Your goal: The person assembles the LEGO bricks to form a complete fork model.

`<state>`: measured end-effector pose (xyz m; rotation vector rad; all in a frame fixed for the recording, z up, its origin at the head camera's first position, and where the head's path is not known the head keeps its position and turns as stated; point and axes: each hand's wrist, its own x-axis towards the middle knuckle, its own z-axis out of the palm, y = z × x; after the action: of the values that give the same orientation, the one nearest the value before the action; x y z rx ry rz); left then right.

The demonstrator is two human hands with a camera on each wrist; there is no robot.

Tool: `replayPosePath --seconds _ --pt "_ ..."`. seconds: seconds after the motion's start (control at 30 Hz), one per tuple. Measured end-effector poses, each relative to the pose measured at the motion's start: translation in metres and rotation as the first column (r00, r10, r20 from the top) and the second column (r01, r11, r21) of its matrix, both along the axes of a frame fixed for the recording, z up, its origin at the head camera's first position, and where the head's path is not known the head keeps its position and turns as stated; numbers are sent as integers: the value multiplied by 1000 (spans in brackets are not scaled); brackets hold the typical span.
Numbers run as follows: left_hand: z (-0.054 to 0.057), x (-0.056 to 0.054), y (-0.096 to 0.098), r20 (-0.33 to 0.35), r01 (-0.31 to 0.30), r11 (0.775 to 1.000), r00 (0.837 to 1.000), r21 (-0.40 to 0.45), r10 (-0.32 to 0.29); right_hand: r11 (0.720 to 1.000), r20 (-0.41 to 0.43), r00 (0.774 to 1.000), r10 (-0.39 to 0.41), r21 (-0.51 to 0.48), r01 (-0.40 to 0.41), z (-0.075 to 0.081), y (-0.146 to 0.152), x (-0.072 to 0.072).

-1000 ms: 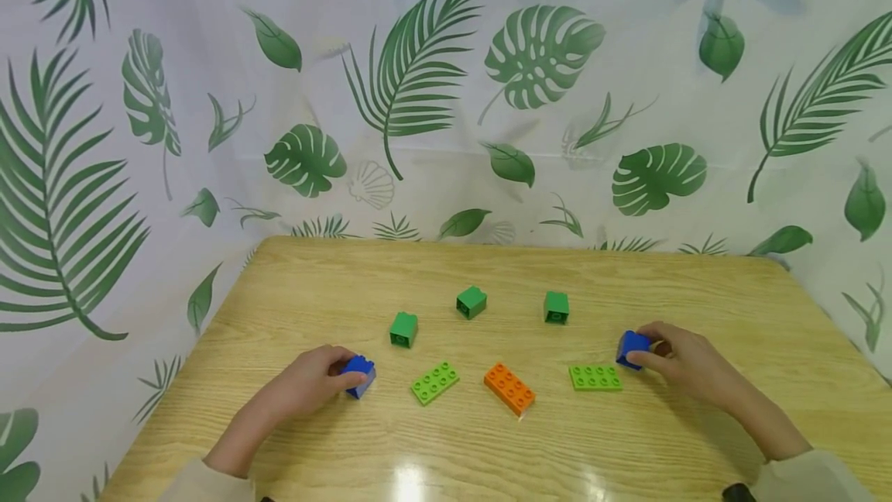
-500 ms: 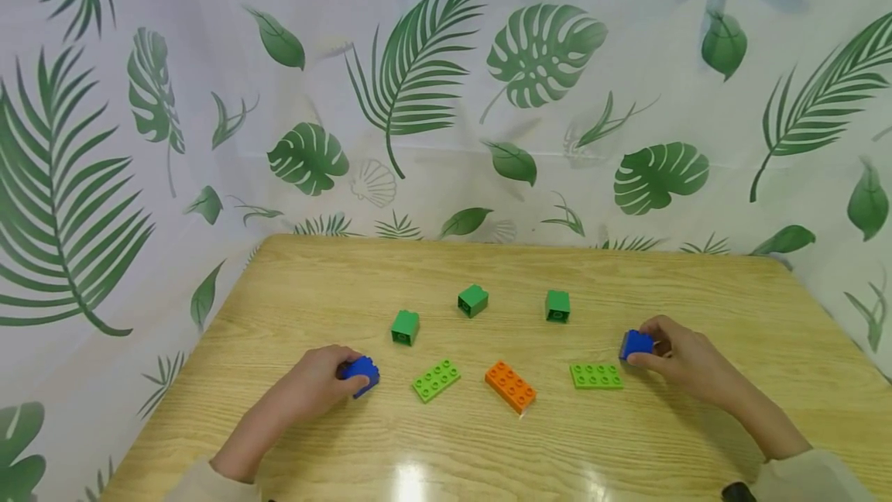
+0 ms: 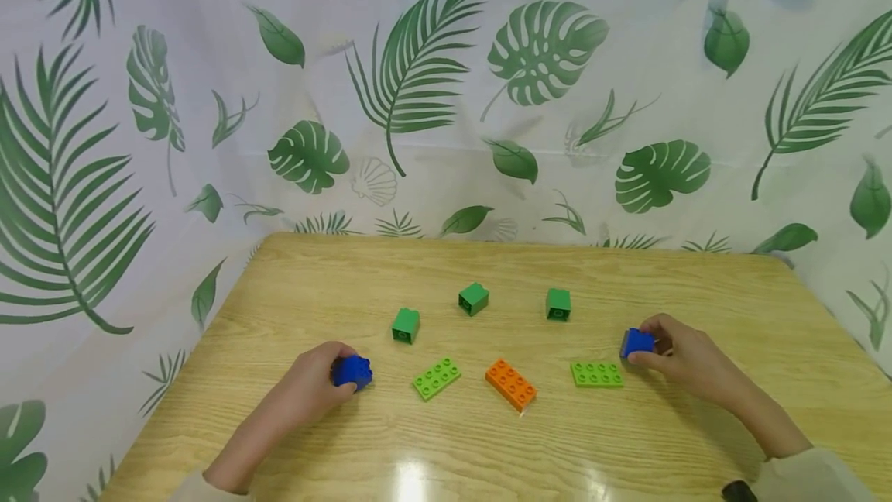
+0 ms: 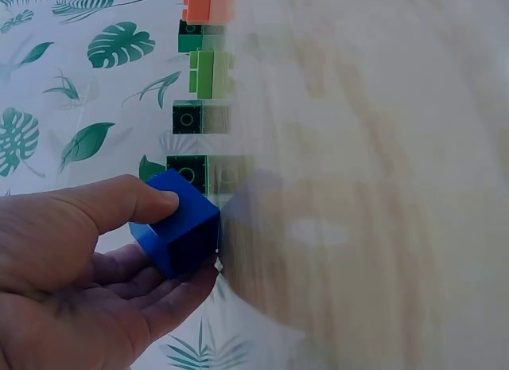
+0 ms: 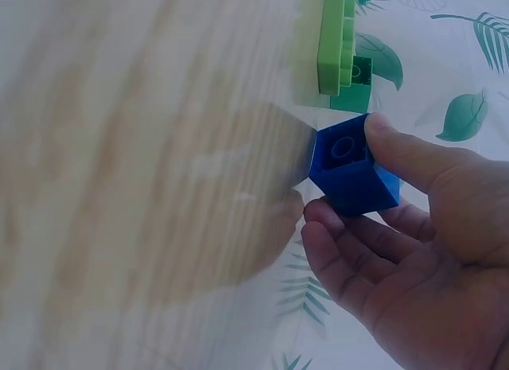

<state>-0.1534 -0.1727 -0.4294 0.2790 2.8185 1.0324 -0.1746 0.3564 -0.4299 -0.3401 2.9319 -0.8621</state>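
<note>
At the left of the table, my left hand [image 3: 317, 382] grips a blue toy building block [image 3: 353, 373] between thumb and fingers. The left wrist view shows the thumb lying on a smooth face of this blue block [image 4: 183, 219], which has an edge right at the tabletop. On the other side, my right hand [image 3: 686, 355] holds a second blue block [image 3: 637, 343] by thumb and fingertips. Its hollow underside faces sideways in the right wrist view, where the blue block [image 5: 354, 171] rests close against the table surface. A light green flat brick [image 3: 597, 375] lies just left of it.
Another light green brick [image 3: 437, 379] and an orange brick [image 3: 511, 385] lie mid-table, studs up. Behind them, three dark green blocks [image 3: 406, 326] lie on their sides in a loose row. A leaf-patterned cloth [image 3: 446, 84] hangs beyond the wooden table [image 3: 446, 455].
My left hand has turned its blue block so that the studs now point to the right. The right hand and its block have barely shifted. The loose bricks lie as before.
</note>
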Motion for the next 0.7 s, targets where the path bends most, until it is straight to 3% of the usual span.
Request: replayPosePath --seconds 0.23,0.4,0.7 --pt "-4 3 -8 37 -32 994 999 100 29 1000 -17 1000 -4 4 4 0 -1 0" --pt "-2 5 -11 63 -57 994 997 95 51 1000 -42 999 11 -14 -11 -1 -2 1" --pt "-4 7 -16 40 -22 994 999 111 18 999 -98 995 25 -23 -27 2 -4 6"
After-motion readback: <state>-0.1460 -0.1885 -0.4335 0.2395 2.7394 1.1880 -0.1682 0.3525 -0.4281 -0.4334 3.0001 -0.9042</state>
